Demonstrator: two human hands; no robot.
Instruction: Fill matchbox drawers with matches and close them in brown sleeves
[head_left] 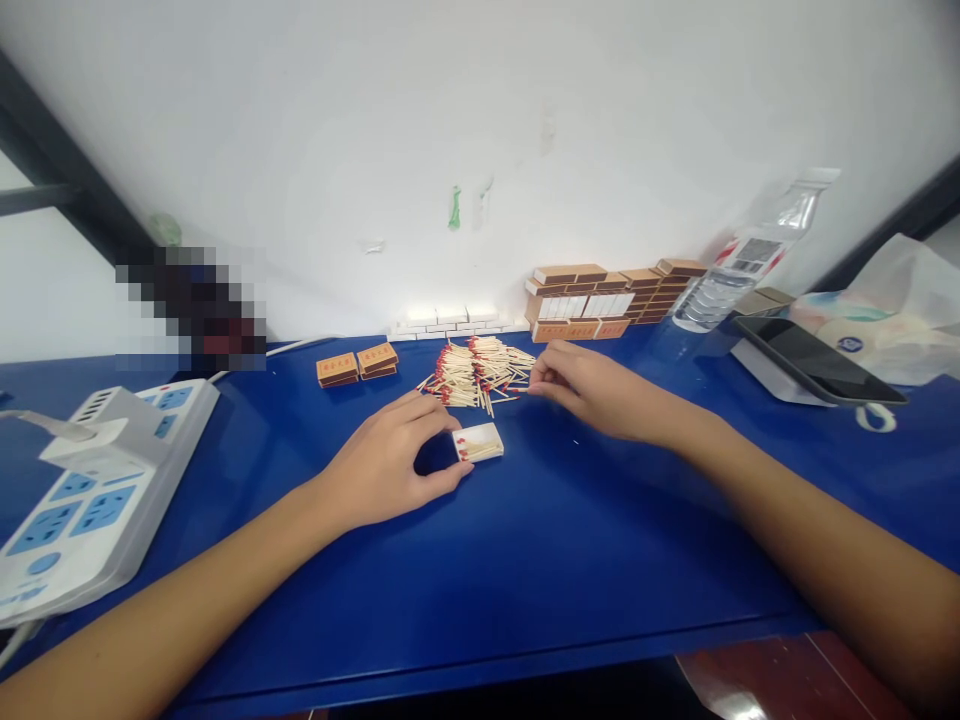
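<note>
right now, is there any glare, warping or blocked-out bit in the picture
Head view: glare on the floor at lower right; head view: bottle leans outward, probably wide-angle stretch; head view: pixelated patch beyond the power strip; head view: matches fairly sharp.

Right hand (pixel 581 390) curled, can't tell if it's gripping anything. Power strip (pixel 105 508) cut by left edge, patch (pixel 199 305) behind pixelated. Bottle label (pixel 754 255) print unreadably small.

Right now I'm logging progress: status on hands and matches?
Left hand holds white tray, few matches inside. Right hand at edge of match pile, grip unclear. Bottle, phone off right.
</note>
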